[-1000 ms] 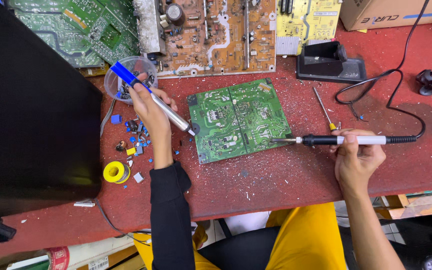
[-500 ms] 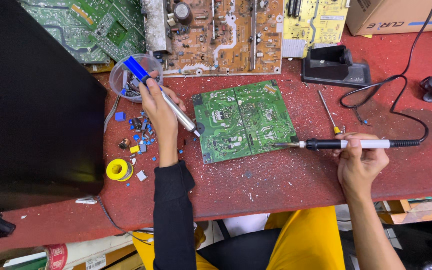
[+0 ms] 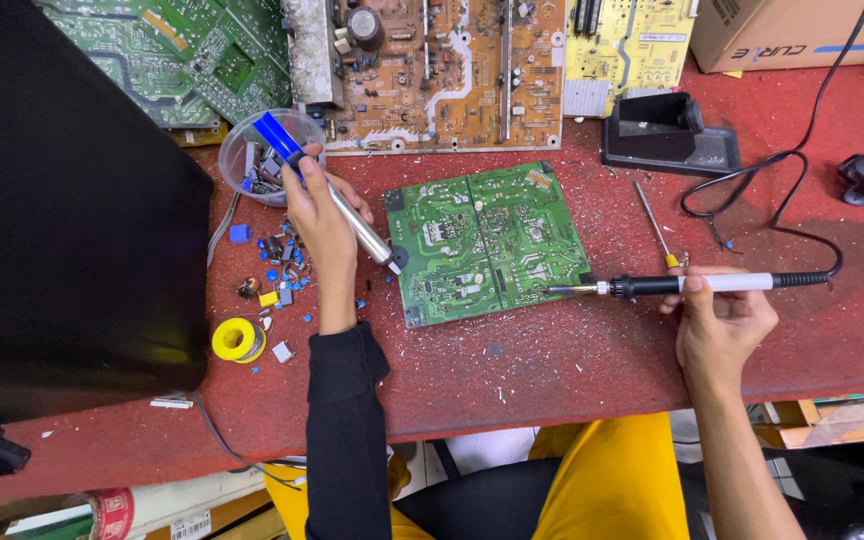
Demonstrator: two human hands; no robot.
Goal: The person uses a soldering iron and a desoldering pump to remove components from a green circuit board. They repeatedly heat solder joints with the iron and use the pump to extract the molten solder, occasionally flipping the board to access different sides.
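From the head camera, looking straight down: the left hand [image 3: 320, 222] is wrapped around a silver-barrelled desoldering pump with a blue plunger [image 3: 327, 190], its long axis running diagonally from the upper left down to the lower right, nozzle sitting right at the left edge of the green rectangular circuit board [image 3: 487, 240]. Over on the other side, the right hand [image 3: 717, 315] grips a soldering iron with a black-and-white handle [image 3: 692, 285], lying almost level, tip pointing left and just touching the board's lower right edge. So the board lies between the two tools, right of the pump, left of the iron. The pump's tip is the nearer to the board's body. Behind the left hand sits a clear plastic cup of parts [image 3: 252, 160]; small blue components [image 3: 277, 270] litter the red table [image 3: 552, 370] beside the wrist, with a yellow solder spool [image 3: 237, 340] below. Open red surface lies in front of the board; the iron's black cord [image 3: 752, 170] loops away behind.
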